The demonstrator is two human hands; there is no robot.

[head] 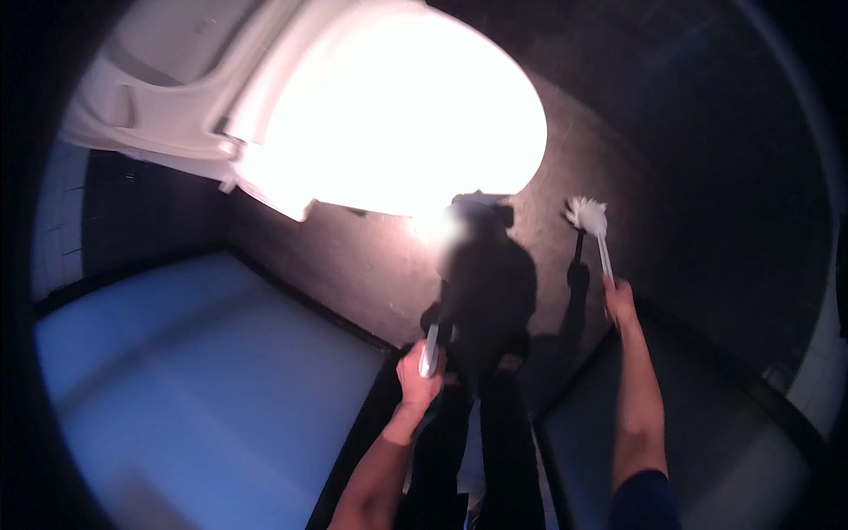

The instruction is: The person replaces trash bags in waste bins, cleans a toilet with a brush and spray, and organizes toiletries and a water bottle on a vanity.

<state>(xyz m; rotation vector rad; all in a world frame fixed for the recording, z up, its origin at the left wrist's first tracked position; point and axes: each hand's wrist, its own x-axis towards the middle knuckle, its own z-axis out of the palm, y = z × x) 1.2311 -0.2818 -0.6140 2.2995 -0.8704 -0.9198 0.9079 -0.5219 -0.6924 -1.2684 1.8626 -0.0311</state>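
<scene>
My right hand (619, 301) grips the thin white handle of a brush (589, 217) with a ragged, white fibrous head. The head is raised at the far end, away from me, and its shadow falls beside it on the dark surface. My left hand (414, 384) is closed around a short, pale handle-like object (429, 351), lower and left of the brush; what it belongs to cannot be made out. Beyond both hands, a large white rounded fixture (411, 112) fills the upper left. Glare washes out most of its surface.
A blue-lit, dark-edged panel (192, 384) spreads across the lower left, and a darker panel (676, 430) lies at lower right. My dark-clothed legs (510, 450) show between them. The grey surface (358, 278) beneath the fixture carries a strong shadow. White tiling (63, 225) edges the left.
</scene>
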